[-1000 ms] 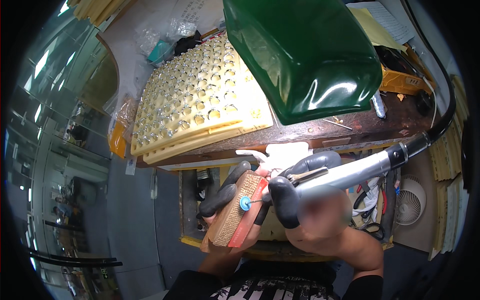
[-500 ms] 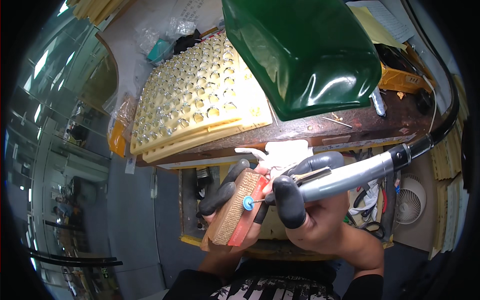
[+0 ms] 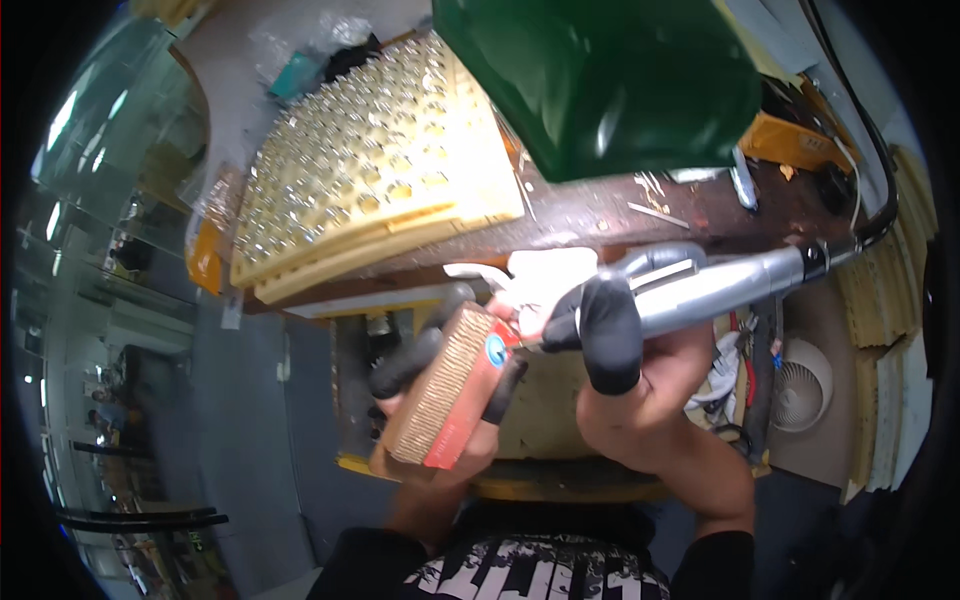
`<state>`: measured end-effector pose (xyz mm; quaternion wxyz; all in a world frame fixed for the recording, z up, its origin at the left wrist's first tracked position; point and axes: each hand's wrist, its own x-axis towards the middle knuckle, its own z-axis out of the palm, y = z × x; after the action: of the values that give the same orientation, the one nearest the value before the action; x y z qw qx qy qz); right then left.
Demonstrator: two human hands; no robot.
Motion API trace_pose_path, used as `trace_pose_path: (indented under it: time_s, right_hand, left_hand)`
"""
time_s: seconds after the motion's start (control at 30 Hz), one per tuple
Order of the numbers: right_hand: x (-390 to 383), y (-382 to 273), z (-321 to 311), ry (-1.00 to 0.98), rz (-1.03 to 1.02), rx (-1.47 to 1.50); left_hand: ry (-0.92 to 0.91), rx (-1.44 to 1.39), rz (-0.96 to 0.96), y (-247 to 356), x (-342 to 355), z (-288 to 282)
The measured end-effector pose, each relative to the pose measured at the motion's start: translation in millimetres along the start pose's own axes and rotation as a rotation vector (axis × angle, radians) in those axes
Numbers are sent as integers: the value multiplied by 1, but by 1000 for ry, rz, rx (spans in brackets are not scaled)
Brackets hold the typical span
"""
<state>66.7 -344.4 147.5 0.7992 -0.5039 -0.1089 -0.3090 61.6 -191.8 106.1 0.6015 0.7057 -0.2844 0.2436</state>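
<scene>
Our left grip (image 3: 482,440) clasps the block (image 3: 440,395), right grip (image 3: 655,375) the handpiece (image 3: 722,288) — its mid-frame disc (image 3: 496,350) has climbed, likely shifting work upward.

Pictured around a dark wooden bench (image 3: 575,208): a glossy green hood (image 3: 600,85) above, an orange bin (image 3: 793,145) at right, a round white fan (image 3: 800,388) lower down, crumpled clear bags (image 3: 338,33) upper left.

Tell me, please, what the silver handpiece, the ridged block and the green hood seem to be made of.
Silver handpiece: probably metal, smooth, from its shine. Ridged block: unclear, perhaps wax or compressed fibre; it looks matte, grooved and mostly tan. Green hood: likely glossy plastic, judging by its even colour and reflections.
</scene>
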Motion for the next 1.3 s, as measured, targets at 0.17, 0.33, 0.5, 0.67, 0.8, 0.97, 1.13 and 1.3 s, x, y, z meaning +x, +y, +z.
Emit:
trace_pose_path:
  time_s: [0.17,0.33,0.5,0.67,0.8,0.97,1.13,1.3]
  right_hand:
    - [1,15,-14,33,-206,-130]
    - [3,14,-47,-28,-259,-108]
    - [-9,-7,-68,109,-152,-474]
    - [-38,-34,-109,153,56,-560]
    - [-59,-52,-158,123,144,-674]
    - [-82,-79,-209,212,225,-785]
    - [-88,-110,-250,221,219,-944]
    - [-93,-143,-294,129,333,-1315]
  left_hand:
    - [-16,36,-18,-10,1,-5]
    - [195,-290,-12,-17,3,-2]
    - [156,-191,-3,-19,4,-14]
    - [211,-144,-138,-21,-6,-29]
    - [190,-69,-79,-31,-17,-45]
    - [120,-13,-6,-47,-32,-61]
    - [148,156,-27,-51,-44,-66]
    - [163,34,-107,-51,-53,-63]
